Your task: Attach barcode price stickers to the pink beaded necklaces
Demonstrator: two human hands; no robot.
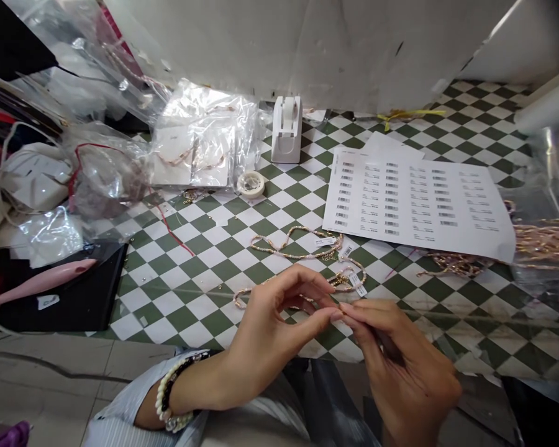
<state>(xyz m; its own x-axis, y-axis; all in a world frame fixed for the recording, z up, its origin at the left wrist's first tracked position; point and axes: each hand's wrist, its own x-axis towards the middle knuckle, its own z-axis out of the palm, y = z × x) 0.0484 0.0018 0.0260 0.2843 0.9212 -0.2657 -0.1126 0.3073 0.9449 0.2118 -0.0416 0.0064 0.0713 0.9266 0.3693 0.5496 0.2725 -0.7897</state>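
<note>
Above the table's front edge, my left hand [279, 316] curves round with thumb and fingertips closed. My right hand [395, 354] pinches thumb against forefinger, its tips meeting those of the left. A tiny gold-coloured bit shows between the fingertips, too small to name. Just beyond the hands lies a beaded necklace [289, 253] in pink and gold, with a white barcode tag [326, 242]. A second beaded strand [364, 273], also tagged [356, 282], is partly hidden behind my left hand.
A sheet of barcode labels [414, 205] lies at right over more beaded strands [456, 264]. A white tape dispenser [286, 133] stands at the back beside a tape roll [250, 184] and bagged jewellery cards [195, 149]. A pink-handled tool [51, 285] rests at left.
</note>
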